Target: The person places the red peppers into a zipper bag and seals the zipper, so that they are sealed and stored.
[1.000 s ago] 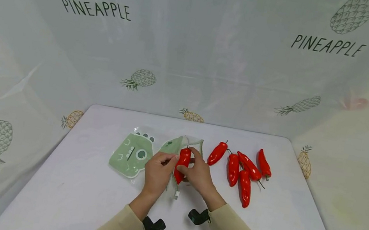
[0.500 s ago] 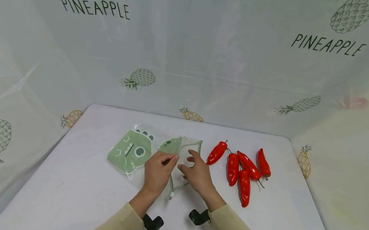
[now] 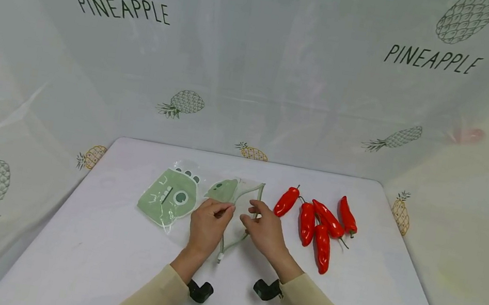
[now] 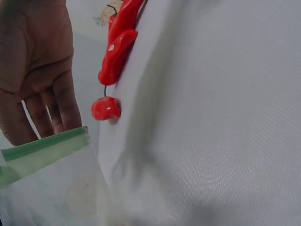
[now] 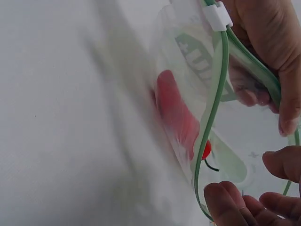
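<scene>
A clear zip bag (image 3: 168, 198) with a green cartoon print lies in front of me, its green-edged mouth spread towards the right. My left hand (image 3: 208, 224) pinches the edge of that mouth between thumb and fingers. Inside the bag rests a red chili pepper (image 5: 176, 110), its dark stem towards the mouth in the right wrist view. Beside the mouth, my right hand (image 3: 265, 228) holds nothing, its fingers loosely bent and apart. The right wrist view shows the white zip slider (image 5: 218, 17) near my left hand. In the left wrist view, the right hand's fingers hang over the green rim (image 4: 47, 143).
Several more red chili peppers (image 3: 306, 224) lie grouped on the white table (image 3: 370, 295), right of my right hand. One pepper (image 3: 347, 215) sits a little apart at the far right. A pineapple-print curtain (image 3: 256, 71) hangs behind the table.
The pepper my right hand held over the bag's mouth has been let go into the bag. The right hand has drawn slightly right, while the left keeps its pinch on the edge.
</scene>
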Action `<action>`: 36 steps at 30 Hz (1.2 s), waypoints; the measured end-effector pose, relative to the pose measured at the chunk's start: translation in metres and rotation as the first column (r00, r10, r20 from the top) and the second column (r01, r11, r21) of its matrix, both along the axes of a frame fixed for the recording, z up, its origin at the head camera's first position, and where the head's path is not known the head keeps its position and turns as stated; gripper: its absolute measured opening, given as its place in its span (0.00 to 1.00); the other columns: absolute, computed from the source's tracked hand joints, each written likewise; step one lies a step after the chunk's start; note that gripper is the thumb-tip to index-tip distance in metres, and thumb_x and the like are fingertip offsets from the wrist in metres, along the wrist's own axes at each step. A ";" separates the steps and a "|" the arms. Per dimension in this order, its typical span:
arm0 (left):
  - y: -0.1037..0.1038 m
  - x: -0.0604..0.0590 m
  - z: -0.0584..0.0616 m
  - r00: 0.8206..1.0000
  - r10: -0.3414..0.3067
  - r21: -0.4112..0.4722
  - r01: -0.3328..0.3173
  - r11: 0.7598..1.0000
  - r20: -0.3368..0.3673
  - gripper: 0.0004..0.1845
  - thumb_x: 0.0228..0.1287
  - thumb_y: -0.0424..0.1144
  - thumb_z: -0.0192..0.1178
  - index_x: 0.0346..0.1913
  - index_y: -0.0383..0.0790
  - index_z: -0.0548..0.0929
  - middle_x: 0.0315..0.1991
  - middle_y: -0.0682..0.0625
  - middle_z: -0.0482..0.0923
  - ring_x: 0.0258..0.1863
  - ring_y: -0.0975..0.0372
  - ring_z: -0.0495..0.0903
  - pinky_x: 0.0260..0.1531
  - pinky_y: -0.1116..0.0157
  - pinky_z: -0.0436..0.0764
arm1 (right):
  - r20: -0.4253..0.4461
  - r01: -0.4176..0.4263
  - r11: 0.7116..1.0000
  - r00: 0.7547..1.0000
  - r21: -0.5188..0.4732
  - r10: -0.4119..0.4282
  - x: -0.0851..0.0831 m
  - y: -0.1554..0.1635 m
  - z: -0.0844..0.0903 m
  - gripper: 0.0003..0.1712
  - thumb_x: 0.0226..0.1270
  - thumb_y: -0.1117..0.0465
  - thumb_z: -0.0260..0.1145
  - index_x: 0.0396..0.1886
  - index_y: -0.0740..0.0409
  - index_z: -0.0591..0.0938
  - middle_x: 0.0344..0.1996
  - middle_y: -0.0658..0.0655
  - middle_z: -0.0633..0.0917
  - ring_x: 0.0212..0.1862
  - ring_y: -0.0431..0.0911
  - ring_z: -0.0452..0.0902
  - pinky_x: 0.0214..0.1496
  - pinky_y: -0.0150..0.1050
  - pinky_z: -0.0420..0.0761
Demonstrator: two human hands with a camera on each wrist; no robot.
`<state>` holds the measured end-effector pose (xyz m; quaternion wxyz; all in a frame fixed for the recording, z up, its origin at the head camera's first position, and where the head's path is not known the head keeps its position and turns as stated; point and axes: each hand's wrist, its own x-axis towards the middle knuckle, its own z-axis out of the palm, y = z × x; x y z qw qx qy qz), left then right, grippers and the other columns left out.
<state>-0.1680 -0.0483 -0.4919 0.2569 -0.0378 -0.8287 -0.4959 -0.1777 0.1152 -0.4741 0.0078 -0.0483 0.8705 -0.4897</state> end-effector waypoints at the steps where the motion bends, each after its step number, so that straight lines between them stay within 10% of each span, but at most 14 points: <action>1: -0.001 0.000 0.000 1.000 -0.004 0.002 0.004 1.000 0.011 0.04 0.65 0.36 0.74 0.40 0.40 0.95 0.33 0.52 0.85 0.33 0.63 0.86 0.34 0.68 0.86 | -0.001 0.001 1.000 1.000 0.000 -0.001 0.001 0.001 0.000 0.28 0.74 0.57 0.69 0.69 0.62 0.78 0.56 0.66 0.87 0.42 0.48 0.90 0.40 0.41 0.90; 21: -0.007 -0.003 -0.002 0.994 -0.009 0.101 -0.002 0.995 0.106 0.05 0.66 0.34 0.73 0.43 0.40 0.95 0.34 0.52 0.87 0.33 0.64 0.85 0.33 0.73 0.83 | -0.028 0.142 0.974 0.990 0.175 -0.139 0.008 0.096 0.009 0.26 0.75 0.53 0.69 0.67 0.60 0.81 0.50 0.60 0.88 0.41 0.47 0.85 0.39 0.35 0.85; 36: -0.010 -0.002 0.000 0.991 -0.020 0.133 0.003 0.991 0.130 0.06 0.67 0.34 0.72 0.44 0.40 0.95 0.34 0.52 0.87 0.33 0.66 0.82 0.32 0.73 0.81 | -0.137 0.306 0.877 0.952 0.371 -0.274 -0.014 0.193 0.023 0.29 0.80 0.53 0.61 0.70 0.69 0.75 0.56 0.75 0.84 0.52 0.67 0.83 0.41 0.54 0.91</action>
